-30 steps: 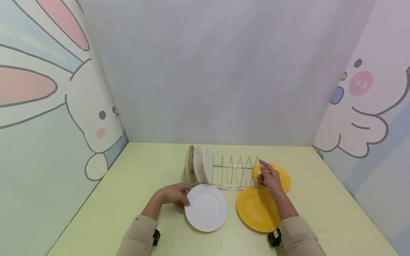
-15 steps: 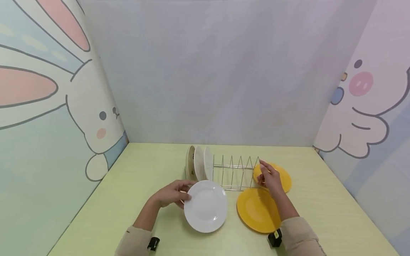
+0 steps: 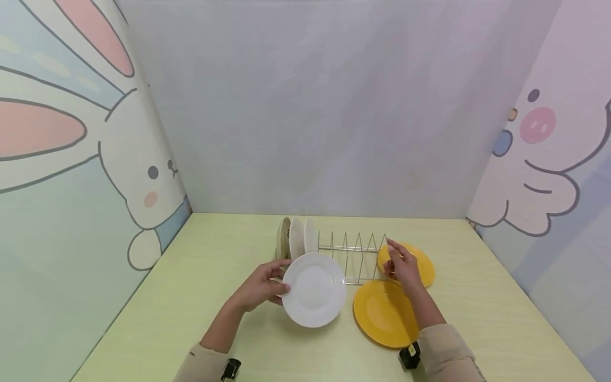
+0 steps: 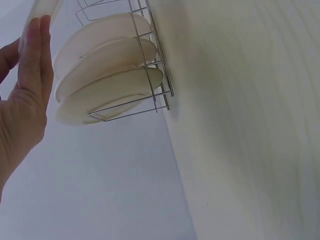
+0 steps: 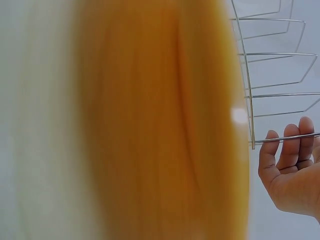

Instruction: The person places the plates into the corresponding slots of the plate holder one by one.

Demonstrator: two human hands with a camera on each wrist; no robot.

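My left hand grips a white plate by its left rim, thumb on the face and fingers behind. The plate is raised off the table, tilted, just in front of the wire dish rack. In the left wrist view, the fingers lie along the back of that plate. At the rack's right end, my right hand holds the end wire; the right wrist view shows its fingertips curled at the wire. Standing in the left slots are a patterned cream plate and two white dishes.
A yellow plate lies flat on the table before the rack, under my right forearm. Another yellow plate lies behind my right hand. Cartoon-printed side walls and a grey back wall bound the table.
My left hand has lifted the white plate off the table and carried it up and slightly right toward the rack, tilting its face. The right hand stays on the rack's end.
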